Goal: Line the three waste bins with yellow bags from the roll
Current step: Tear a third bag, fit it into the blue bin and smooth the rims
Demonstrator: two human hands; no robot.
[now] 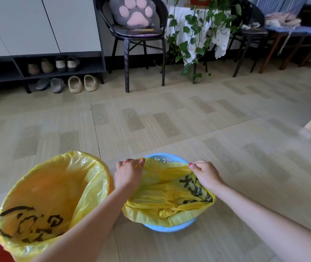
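Yellow bag [162, 197], crinkled with black print, drapes over the blue bin [167, 228] at lower centre. Left hand [128, 174] and right hand [206, 173] each pinch its far edge. Lower left, another bin [54, 203] is fully lined.

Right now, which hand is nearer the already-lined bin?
Left. The left hand grips the bag's edge just beside the lined bin; the right hand pinches the bag at the blue bin's far side.
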